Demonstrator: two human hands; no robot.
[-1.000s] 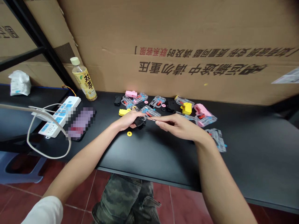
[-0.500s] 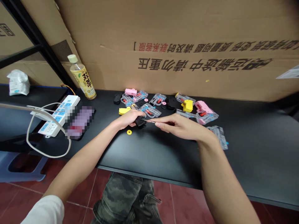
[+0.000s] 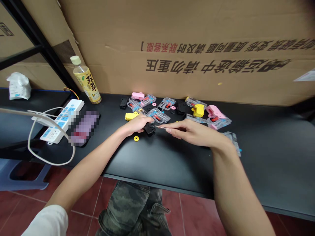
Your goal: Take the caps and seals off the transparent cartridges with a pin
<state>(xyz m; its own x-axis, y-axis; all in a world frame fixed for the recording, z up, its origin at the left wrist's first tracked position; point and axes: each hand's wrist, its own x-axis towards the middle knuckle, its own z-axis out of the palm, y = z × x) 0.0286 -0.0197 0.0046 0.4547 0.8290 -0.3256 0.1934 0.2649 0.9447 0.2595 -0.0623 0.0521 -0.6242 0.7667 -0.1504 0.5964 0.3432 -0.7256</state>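
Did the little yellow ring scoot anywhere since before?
No, the yellow ring lies in the same spot, judged against the front edge of the black table.

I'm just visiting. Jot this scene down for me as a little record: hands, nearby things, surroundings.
Left hand: the person's left hand grips a black part
Right hand: the person's right hand holds a thin tool, tip at the black part; contact unclear
Nearest loose piece: yellow ring, flat on the black table
Beyond the hands: clear, pink, yellow and black plastic pieces
Left side: bottle, power strip
Backdrop: printed cardboard
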